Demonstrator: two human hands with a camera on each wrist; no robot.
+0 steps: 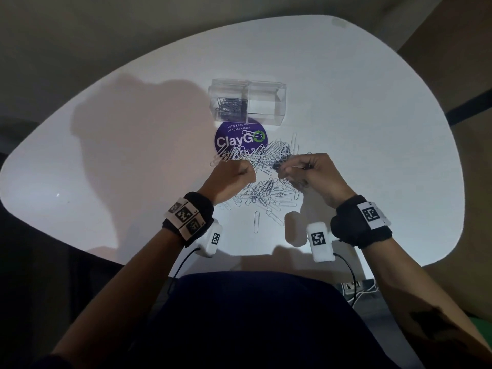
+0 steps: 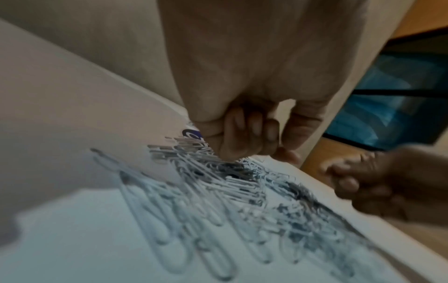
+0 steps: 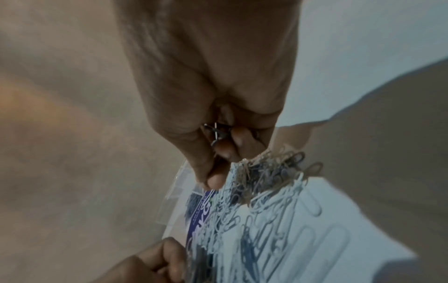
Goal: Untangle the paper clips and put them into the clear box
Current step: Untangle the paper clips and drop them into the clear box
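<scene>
A heap of silver paper clips lies on the white table in front of me. The clear box stands beyond it, with clips in its left compartment and the right one bare. My left hand is curled into a fist at the heap's left edge, fingers folded against the palm, pinching a dark bunch of clips. My right hand hovers over the heap's right side. It holds a few clips inside its curled fingers, and a wire end shows between thumb and forefinger.
A round purple ClayGo sticker lies between box and heap, partly under clips. Single loose clips lie near me. The table's front edge is close to my body, and cables hang off at the lower right.
</scene>
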